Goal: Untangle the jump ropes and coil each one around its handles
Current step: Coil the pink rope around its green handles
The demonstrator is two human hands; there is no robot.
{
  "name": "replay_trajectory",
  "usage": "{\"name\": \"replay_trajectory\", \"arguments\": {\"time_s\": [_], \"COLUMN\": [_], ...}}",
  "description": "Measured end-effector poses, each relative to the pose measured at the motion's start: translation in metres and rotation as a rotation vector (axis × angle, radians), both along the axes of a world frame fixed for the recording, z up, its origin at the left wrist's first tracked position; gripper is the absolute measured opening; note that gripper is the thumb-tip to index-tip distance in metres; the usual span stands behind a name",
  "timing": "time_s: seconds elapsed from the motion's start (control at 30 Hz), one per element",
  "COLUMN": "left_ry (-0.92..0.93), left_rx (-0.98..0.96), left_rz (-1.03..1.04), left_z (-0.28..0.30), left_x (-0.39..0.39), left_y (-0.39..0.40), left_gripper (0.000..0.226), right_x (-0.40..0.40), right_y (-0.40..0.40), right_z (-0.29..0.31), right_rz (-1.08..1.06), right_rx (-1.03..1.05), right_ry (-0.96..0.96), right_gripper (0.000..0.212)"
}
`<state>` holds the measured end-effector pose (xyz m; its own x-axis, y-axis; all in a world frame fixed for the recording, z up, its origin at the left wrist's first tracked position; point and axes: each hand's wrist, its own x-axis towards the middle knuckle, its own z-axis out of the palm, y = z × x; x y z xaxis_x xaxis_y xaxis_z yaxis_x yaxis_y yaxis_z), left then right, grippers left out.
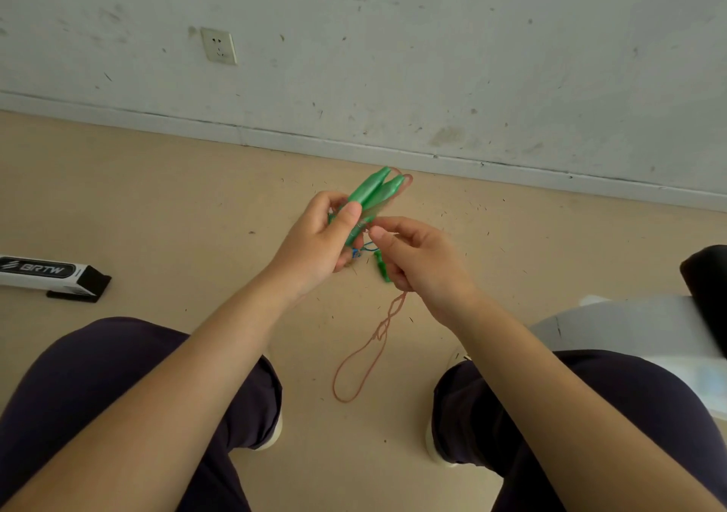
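While left hand [318, 236] grips both green handles [373, 193], right hand [413, 255] pinches orange cord [377, 338]: thin, limp, tangle-prone; hold near handles

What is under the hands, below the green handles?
An orange rope hangs from the right hand, its loop above the tan floor. Bits of blue cord show between the hands; the palms cover the rest.

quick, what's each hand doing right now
Left hand: grips the two green handles together.
Right hand: pinches the orange rope near the handles.
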<state>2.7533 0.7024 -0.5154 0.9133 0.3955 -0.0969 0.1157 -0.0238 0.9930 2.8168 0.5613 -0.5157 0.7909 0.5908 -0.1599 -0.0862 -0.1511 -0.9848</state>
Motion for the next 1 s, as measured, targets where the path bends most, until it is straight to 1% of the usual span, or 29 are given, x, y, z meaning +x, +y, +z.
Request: {"name": "replay_trajectory", "arguments": {"time_s": [0.07, 0.13, 0.23, 0.33, 0.4, 0.47, 0.53, 0.6, 0.7, 0.77, 0.8, 0.9, 1.0], "left_ry": [0.014, 0.043, 0.07, 0.134, 0.188, 0.217, 0.211, 0.185, 0.166, 0.158, 0.155, 0.173, 0.17], "left_rx": [0.012, 0.068, 0.199, 0.18, 0.144, 0.135, 0.111, 0.093, 0.174, 0.182, 0.179, 0.175, 0.212], "left_rz": [0.075, 0.14, 0.135, -0.017, -0.145, -0.274, -0.385, -0.449, -0.49, -0.482, -0.468, -0.409, -0.337], "left_z": [-0.001, -0.004, -0.006, -0.005, -0.006, -0.007, -0.005, -0.001, 0.002, 0.0, -0.001, -0.001, -0.001], "left_x": [0.002, 0.003, 0.004, 0.002, 0.0, -0.002, -0.004, -0.006, -0.008, -0.009, -0.009, -0.009, -0.008], "left_y": [0.008, 0.017, 0.02, 0.012, 0.011, 0.012, 0.012, 0.012, 0.011, 0.008, 0.006, 0.003, 0.0], "left_gripper": [0.013, 0.01, 0.011, 0.018, 0.024, 0.024, 0.022, 0.026, 0.026, 0.022, 0.021, 0.022, 0.034], "right_x": [0.002, 0.005, 0.004, 0.008, 0.013, 0.018, 0.02, 0.022, 0.018, 0.014, 0.012, 0.011, 0.009], "right_y": [-0.002, -0.006, -0.011, -0.015, -0.018, -0.02, -0.021, -0.021, -0.017, -0.013, -0.011, -0.007, -0.004], "right_z": [0.001, 0.006, 0.02, 0.027, 0.024, 0.019, 0.017, 0.014, 0.007, 0.008, 0.009, 0.01, 0.007], "right_rz": [0.011, 0.045, 0.113, 0.13, 0.126, 0.106, 0.07, 0.063, 0.078, 0.07, 0.059, 0.024, -0.003], "right_rx": [-0.137, -0.226, -0.175, -0.143, -0.178, -0.195, -0.177, -0.177, -0.199, -0.145, -0.122, -0.129, -0.156], "right_ry": [-0.098, -0.193, -0.331, -0.451, -0.556, -0.614, -0.632, -0.623, -0.508, -0.405, -0.383, -0.426, -0.463], "right_gripper": [0.014, 0.016, 0.019, 0.018, 0.015, 0.013, 0.014, 0.013, 0.011, 0.012, 0.012, 0.012, 0.012]}}
